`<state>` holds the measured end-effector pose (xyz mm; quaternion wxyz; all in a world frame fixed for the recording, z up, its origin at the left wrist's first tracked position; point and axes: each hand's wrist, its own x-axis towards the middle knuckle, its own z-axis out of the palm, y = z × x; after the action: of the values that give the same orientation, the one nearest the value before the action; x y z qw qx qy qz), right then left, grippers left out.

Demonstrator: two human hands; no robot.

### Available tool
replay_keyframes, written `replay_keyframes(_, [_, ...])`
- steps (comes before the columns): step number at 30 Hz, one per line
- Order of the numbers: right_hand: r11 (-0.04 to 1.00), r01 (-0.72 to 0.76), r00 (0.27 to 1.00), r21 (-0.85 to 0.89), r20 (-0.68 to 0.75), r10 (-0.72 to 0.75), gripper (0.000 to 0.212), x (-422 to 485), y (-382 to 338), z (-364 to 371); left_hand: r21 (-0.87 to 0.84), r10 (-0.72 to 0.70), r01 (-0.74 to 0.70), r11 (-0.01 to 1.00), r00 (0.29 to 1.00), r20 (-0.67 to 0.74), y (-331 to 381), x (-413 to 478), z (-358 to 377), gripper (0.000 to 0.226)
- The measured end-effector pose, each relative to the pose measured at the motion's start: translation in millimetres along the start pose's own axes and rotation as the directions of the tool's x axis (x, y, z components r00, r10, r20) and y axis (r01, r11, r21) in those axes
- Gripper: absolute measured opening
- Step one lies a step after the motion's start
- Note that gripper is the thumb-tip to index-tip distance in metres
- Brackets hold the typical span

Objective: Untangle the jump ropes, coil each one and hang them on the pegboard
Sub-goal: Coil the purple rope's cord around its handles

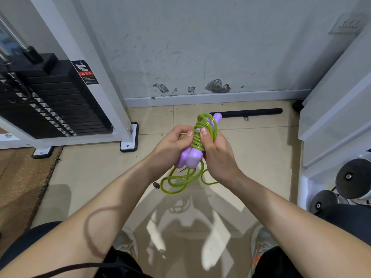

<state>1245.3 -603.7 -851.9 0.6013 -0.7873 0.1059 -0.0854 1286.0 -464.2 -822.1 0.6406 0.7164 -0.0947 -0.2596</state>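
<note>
A jump rope with two purple handles (189,158) held side by side has its green cord (200,135) wound several times around them. My left hand (173,141) grips the handles from the left, thumb on the windings. From the right, my right hand (215,149) grips the bundle, thumb pressed on the green coils. The tip of one handle (217,117) sticks out above the coils. Loose loops of the cord (178,182) hang below my hands over the floor. No pegboard is in view.
A weight-stack machine (52,101) with a white frame stands at the left. A black bar (251,112) lies on the tiled floor by the wall. White panels and dumbbells (353,177) are at the right. A thin dark cord (66,267) crosses my lap.
</note>
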Motion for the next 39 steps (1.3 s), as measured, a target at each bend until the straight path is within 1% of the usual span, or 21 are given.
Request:
replay_keyframes(2, [1.000, -0.002, 1.000, -0.006, -0.004, 0.002, 0.032, 0.1, -0.9, -1.2, -0.072, -0.027, 0.025, 0.997, 0.999, -0.031, -2.4, 1.8, 3.6, 0.047])
replay_keyframes(5, [1.000, 0.006, 1.000, -0.029, -0.014, -0.006, 0.037, 0.2, -2.1, -4.7, -0.124, -0.079, 0.066, 0.990, 0.992, -0.098, -5.1, 3.3, 8.6, 0.038])
replay_keyframes(6, [0.999, 0.003, 1.000, -0.033, -0.020, -0.004, 0.039, -0.1, -2.7, -5.3, -0.157, -0.107, 0.089, 0.984, 0.988, -0.115, -6.0, 4.3, 8.7, 0.045])
replay_keyframes(7, [0.999, -0.006, 1.000, -0.036, -0.029, 0.005, 0.041, 0.0, -2.1, -5.5, -0.192, -0.135, 0.112, 0.975, 0.984, -0.115, -6.8, 5.1, 8.2, 0.058])
replay_keyframes(9, [0.999, -0.027, 0.999, -0.038, -0.041, 0.026, 0.044, -0.4, -1.0, -5.8, -0.229, -0.159, 0.143, 0.963, 0.986, -0.052, -7.4, 4.7, 7.7, 0.081])
replay_keyframes(11, [0.998, -0.038, 0.998, -0.048, -0.043, 0.036, 0.040, -2.0, 0.8, -5.5, -0.194, -0.172, 0.162, 0.968, 0.985, -0.034, -6.5, 1.8, 6.9, 0.090])
replay_keyframes(13, [0.997, -0.028, 0.999, -0.076, -0.038, 0.025, 0.032, -3.8, 0.5, -5.9, -0.117, -0.136, 0.126, 0.985, 0.987, -0.085, -8.7, 2.1, 5.3, 0.082])
replay_keyframes(15, [0.995, -0.022, 0.999, -0.094, -0.034, 0.019, 0.030, -4.1, -0.3, -6.7, 0.016, -0.054, 0.057, 0.998, 0.992, -0.112, -8.4, 0.5, 8.2, 0.068])
replay_keyframes(17, [0.992, -0.010, 1.000, -0.122, -0.025, 0.007, 0.037, -4.3, -0.3, -6.4, 0.096, -0.001, 0.015, 0.995, 0.990, -0.139, -7.7, 0.2, 13.4, 0.053])
replay_keyframes(18, [0.988, 0.001, 1.000, -0.157, -0.012, -0.003, 0.043, -5.6, 0.6, -5.3, 0.084, -0.017, 0.029, 0.996, 0.989, -0.149, -7.7, -0.2, 15.9, 0.048])
replay_keyframes(20, [0.970, 0.044, 0.999, -0.240, 0.025, -0.039, 0.052, -10.0, 1.7, -1.9, 0.014, -0.097, 0.101, 0.995, 0.980, -0.173, -6.6, -1.1, 21.2, 0.049])
replay_keyframes(21, [0.959, 0.068, 0.997, -0.274, 0.040, -0.059, 0.058, -12.6, 1.1, 0.1, 0.024, -0.098, 0.104, 0.994, 0.979, -0.179, -7.0, -1.8, 22.6, 0.052])
replay_keyframes(24, [0.948, 0.094, 0.994, -0.304, 0.082, -0.072, 0.068, -16.4, -2.7, 4.3, 0.159, 0.043, -0.004, 0.987, 0.969, -0.243, -4.2, -8.9, 23.8, 0.056])
replay_keyframes(25, [0.948, 0.096, 0.993, -0.304, 0.102, -0.068, 0.071, -16.2, -4.1, 4.0, 0.171, 0.070, -0.026, 0.985, 0.964, -0.257, -2.1, -10.5, 24.9, 0.059])
replay_keyframes(27, [0.944, 0.108, 0.987, -0.312, 0.151, -0.064, 0.071, -15.0, -6.7, 1.7, 0.142, 0.082, -0.044, 0.989, 0.958, -0.274, -0.9, -10.6, 26.9, 0.059])
replay_keyframes(31, [0.911, 0.170, 0.962, -0.376, 0.263, -0.071, 0.057, -13.0, -13.6, -6.0, 0.075, 0.054, -0.032, 0.997, 0.952, -0.301, -0.4, -8.4, 25.1, 0.055])
replay_keyframes(33, [0.846, 0.238, 0.941, -0.477, 0.330, -0.079, 0.061, -11.5, -17.5, -13.5, 0.032, 0.029, -0.021, 0.999, 0.960, -0.280, 1.9, -8.9, 22.4, 0.053])
replay_keyframes(35, [0.736, 0.328, 0.919, -0.592, 0.381, -0.103, 0.076, -10.4, -21.4, -20.9, 0.051, 0.015, -0.004, 0.999, 0.976, -0.217, 4.1, -8.1, 15.7, 0.059])
replay_keyframes(37, [0.651, 0.398, 0.903, -0.646, 0.401, -0.154, 0.081, -10.6, -23.8, -27.7, 0.033, 0.014, -0.009, 0.999, 0.989, -0.149, 5.9, -7.5, 9.1, 0.058])
replay_keyframes(38, [0.661, 0.407, 0.902, -0.631, 0.392, -0.182, 0.076, -11.0, -23.7, -30.4, -0.005, 0.027, -0.028, 1.000, 0.992, -0.127, 6.4, -7.7, 7.6, 0.056])
replay_keyframes(39, [0.704, 0.402, 0.905, -0.585, 0.372, -0.207, 0.066, -11.9, -23.6, -32.6, -0.045, 0.034, -0.040, 0.998, 0.993, -0.116, 6.6, -8.4, 7.0, 0.056])
